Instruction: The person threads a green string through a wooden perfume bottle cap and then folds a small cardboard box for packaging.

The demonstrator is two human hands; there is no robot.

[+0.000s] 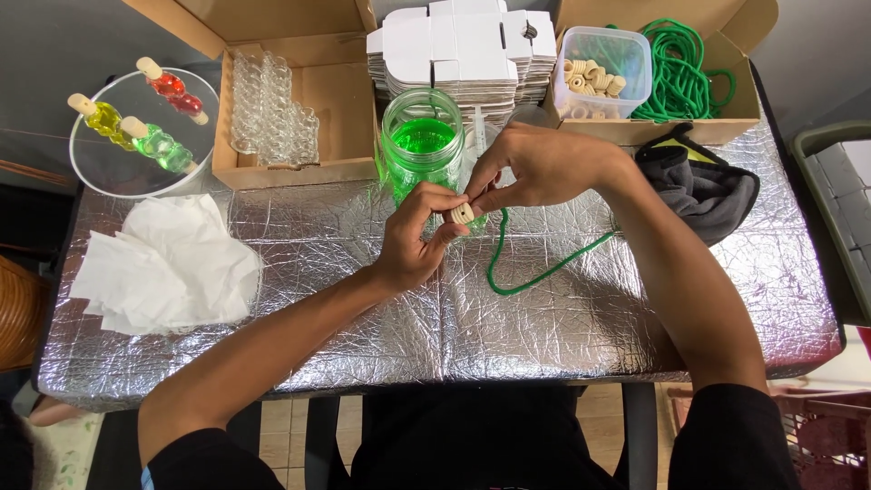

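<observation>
My left hand (415, 238) pinches a small beige ring-shaped cap (463, 214) between thumb and fingers, over the silver table. My right hand (535, 165) meets it from the right, fingertips pinching the end of a green cord (535, 272) at the cap. The cord loops down across the foil and back up under my right wrist. Just behind both hands stands a glass jar of green liquid (421, 145).
The table is covered in silver foil (562, 327). White tissues (163, 263) lie at left. A round dish (109, 168) holds three liquid-filled bottles. Cardboard boxes hold clear bottles (272, 109), a tub of beige caps (599, 73) and green cord (685, 73). A black cloth (708, 186) lies at right.
</observation>
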